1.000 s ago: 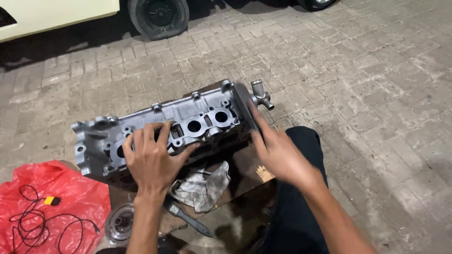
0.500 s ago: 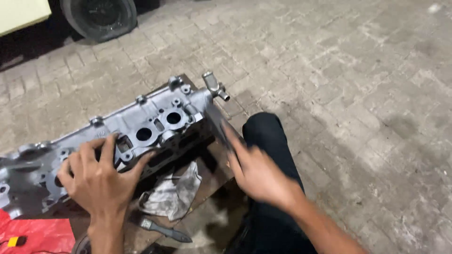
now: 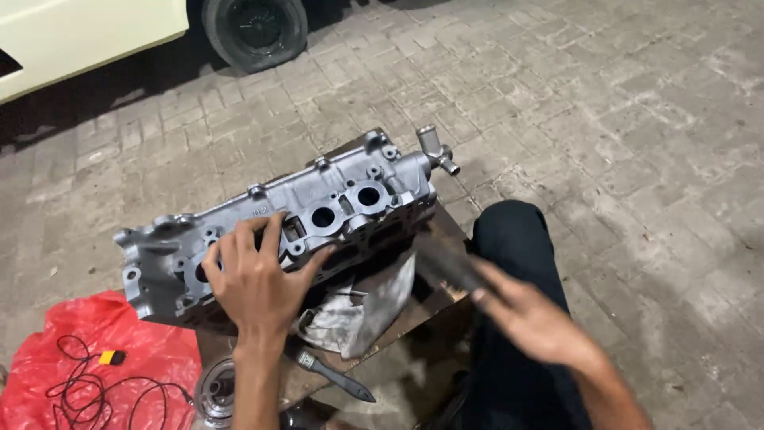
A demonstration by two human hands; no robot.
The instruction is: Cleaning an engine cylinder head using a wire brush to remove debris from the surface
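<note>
Close in at the lower right of the frame, my right hand [image 3: 529, 318] is motion-blurred, fingers wrapped around a dark bar-like tool [image 3: 450, 267] that points up toward the near edge of the casting; what kind of tool it is I cannot tell. Left of it, my left hand [image 3: 255, 279] lies spread and flat, grasping nothing, pressing down on the grey metal cylinder head [image 3: 318, 211], which sits tilted on a low board [image 3: 402, 310] in mid-frame. Under the head a crumpled grey rag [image 3: 362, 310] hangs out, and a brush [image 3: 334, 374] lies just below it. A red plastic bag [image 3: 95, 374] with black wire on it fills the lower left. To work well I judge the flat hand should bear down hard so the head cannot rock, and the tool should meet the casting squarely. Farther off, paving bricks [image 3: 621, 119] run to a car tyre [image 3: 255, 32] at the upper left.
</note>
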